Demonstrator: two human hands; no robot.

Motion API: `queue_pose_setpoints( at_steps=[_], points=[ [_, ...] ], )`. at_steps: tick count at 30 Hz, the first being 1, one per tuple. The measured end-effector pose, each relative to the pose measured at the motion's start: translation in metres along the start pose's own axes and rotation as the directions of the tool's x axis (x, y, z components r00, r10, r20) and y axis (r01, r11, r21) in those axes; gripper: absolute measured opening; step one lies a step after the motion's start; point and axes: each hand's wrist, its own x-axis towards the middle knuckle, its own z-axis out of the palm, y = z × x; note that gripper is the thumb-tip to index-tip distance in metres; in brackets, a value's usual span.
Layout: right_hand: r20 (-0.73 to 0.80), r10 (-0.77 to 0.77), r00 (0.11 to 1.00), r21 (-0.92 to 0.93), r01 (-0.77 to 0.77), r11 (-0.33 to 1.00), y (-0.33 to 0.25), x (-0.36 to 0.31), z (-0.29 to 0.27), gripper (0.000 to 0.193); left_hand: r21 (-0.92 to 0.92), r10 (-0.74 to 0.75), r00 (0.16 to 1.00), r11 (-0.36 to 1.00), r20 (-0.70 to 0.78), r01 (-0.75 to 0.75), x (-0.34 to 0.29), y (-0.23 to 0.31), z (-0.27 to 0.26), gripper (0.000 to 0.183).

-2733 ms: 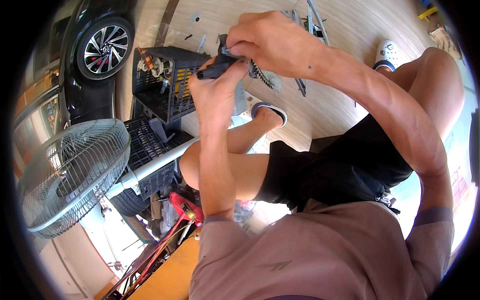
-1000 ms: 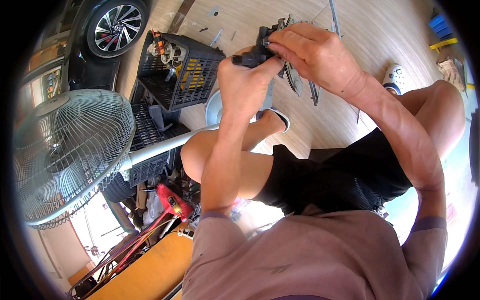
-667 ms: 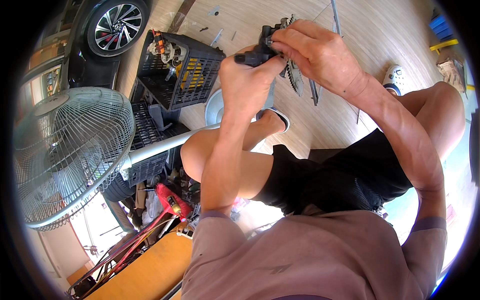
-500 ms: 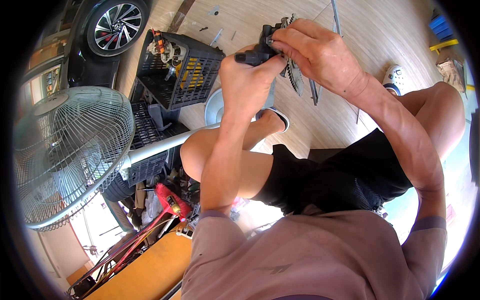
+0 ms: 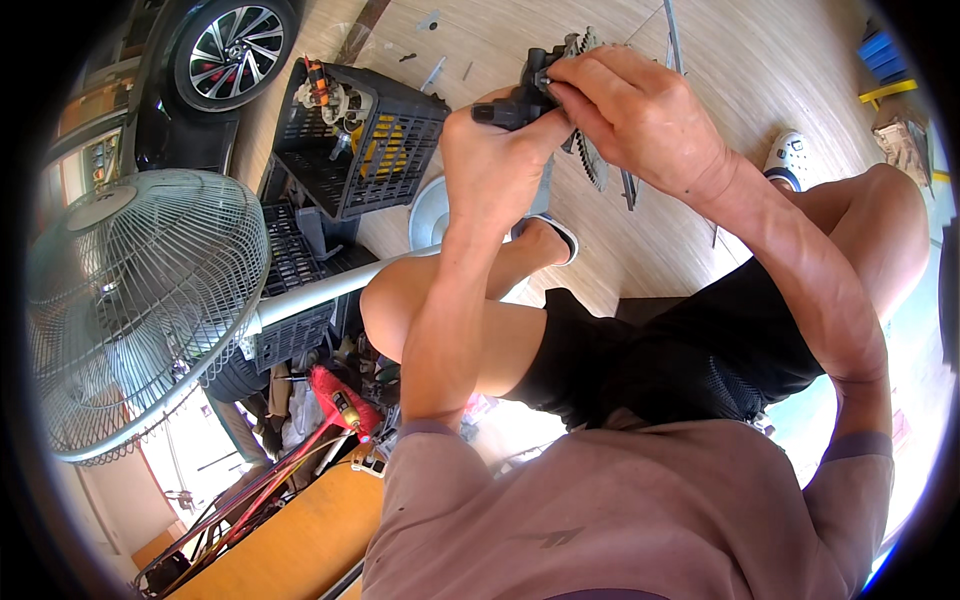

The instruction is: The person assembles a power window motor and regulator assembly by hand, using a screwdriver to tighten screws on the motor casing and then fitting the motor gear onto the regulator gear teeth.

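Note:
A black mechanical part (image 5: 512,108) with a blunt stub is up in front of me, near the top of the view. My left hand (image 5: 495,150) is closed round it, thumb along its near side. Against its right side is a grey toothed disc (image 5: 592,165), seen nearly edge-on and partly hidden behind my right hand (image 5: 640,115). That hand's thumb and fingers pinch together at the black part. A small shiny bit shows at the fingertips, too small to name.
A black plastic crate (image 5: 345,140) with parts stands left of my hands, near a grey round base (image 5: 428,212). A large caged fan (image 5: 150,300) is at left, beyond it a car wheel (image 5: 237,55). An orange surface (image 5: 290,535) lies lower left. Metal strips (image 5: 673,40) are on the floor.
My right hand has turned slightly and shifted a little down and right, its fingers still at the black part. My left hand stays almost in place.

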Motion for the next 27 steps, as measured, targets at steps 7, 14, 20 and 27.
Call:
queue_pose_setpoints(
  at_steps=[7, 14, 20, 27],
  points=[
    [0.023, 0.006, 1.0, 0.001, -0.007, 1.0, -0.004, 0.003, -0.005, 0.012, -0.014, 0.006, 1.0, 1.0, 0.0, -0.006, -0.001, 0.002, 0.001, 0.025],
    [0.067, 0.002, 0.998, -0.037, 0.001, 0.999, -0.007, 0.005, -0.01, 0.008, 0.008, -0.01, 1.0, 1.0, 0.001, 0.01, -0.002, 0.004, 0.001, 0.024],
    [0.025, -0.02, 0.999, -0.052, 0.021, 0.998, -0.007, 0.004, -0.008, 0.009, 0.0, -0.014, 1.0, 1.0, 0.013, 0.014, -0.001, 0.001, 0.0, 0.024],
    [0.029, -0.035, 0.999, -0.013, 0.035, 0.999, -0.002, 0.003, -0.009, 0.011, 0.013, -0.012, 1.0, 1.0, 0.013, 0.012, -0.001, 0.001, 0.002, 0.023]
  ],
)
